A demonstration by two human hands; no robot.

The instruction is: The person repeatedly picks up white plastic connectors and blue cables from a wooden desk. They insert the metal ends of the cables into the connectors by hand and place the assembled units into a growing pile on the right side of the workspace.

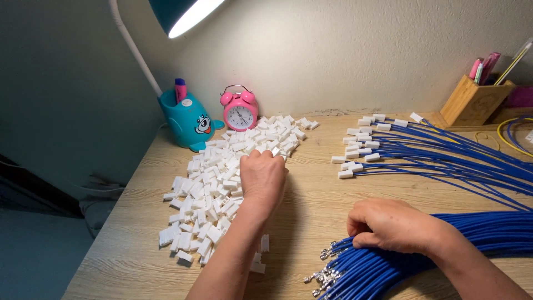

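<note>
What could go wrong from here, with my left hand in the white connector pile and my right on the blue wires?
1. The white connector pile spreads toward the desk's front edge; the left hand reaching in may knock pieces off.
2. The right hand presses a thick loose blue wire bundle; its metal terminals could likely snag or bend.

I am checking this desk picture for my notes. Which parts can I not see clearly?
- Head view: the left hand covers its own fingers and whichever small white plastic connector housings lie under it.
- Head view: the right hand curls over the bundle of blue wires, so the grip underneath is hidden.
- The blue wires run off the right edge.
- The round pink alarm clock is too small to read.
</note>
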